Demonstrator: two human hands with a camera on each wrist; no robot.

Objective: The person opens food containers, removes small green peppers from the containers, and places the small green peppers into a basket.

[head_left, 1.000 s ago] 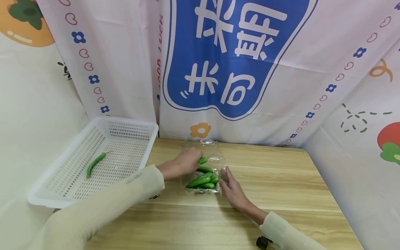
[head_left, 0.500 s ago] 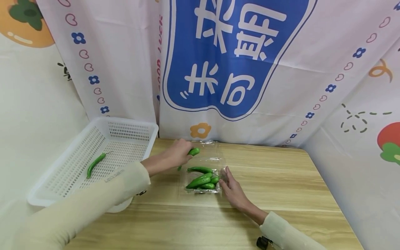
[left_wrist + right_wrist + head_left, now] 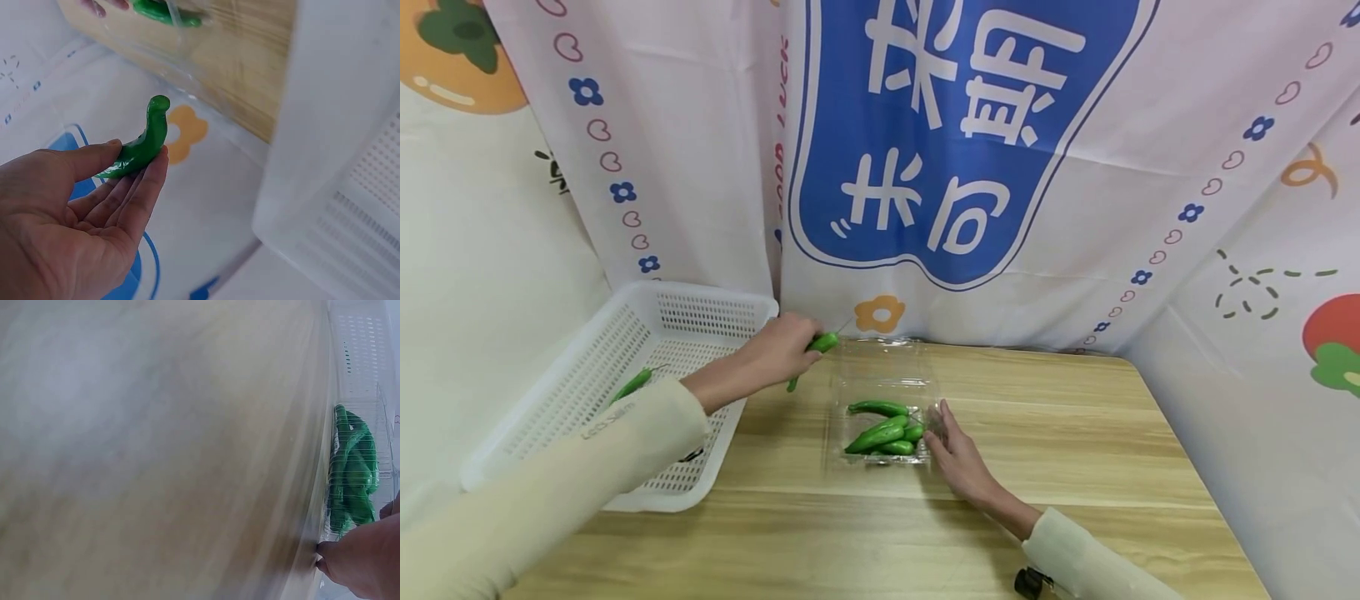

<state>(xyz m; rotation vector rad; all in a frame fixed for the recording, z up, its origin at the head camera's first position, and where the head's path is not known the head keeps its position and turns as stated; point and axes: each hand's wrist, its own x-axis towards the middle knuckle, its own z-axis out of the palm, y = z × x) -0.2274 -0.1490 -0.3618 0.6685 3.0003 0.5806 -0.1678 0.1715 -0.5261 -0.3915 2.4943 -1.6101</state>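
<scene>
My left hand (image 3: 771, 354) pinches a green chili pepper (image 3: 144, 150) between thumb and fingertips, raised beside the right rim of the white basket (image 3: 673, 502). In the head view its thin stem points up and to the right. A clear plastic clamshell box (image 3: 835, 454) lies on the table with its lid (image 3: 880, 360) folded back. Several green chili peppers (image 3: 880, 435) lie inside the box. My right hand (image 3: 964, 467) grips the box's right wall by thumb and fingers. One green chili pepper (image 3: 634, 382) lies in the basket, partly hidden by the left sleeve.
The perforated basket stands at the left of the wooden table (image 3: 1075, 467), left of the box. A printed cloth (image 3: 1037, 275) hangs along the back edge, and white printed walls close off both sides.
My left hand has carried the chili pepper from over the box leftward to the basket's rim. The right hand has stayed at the box's side.
</scene>
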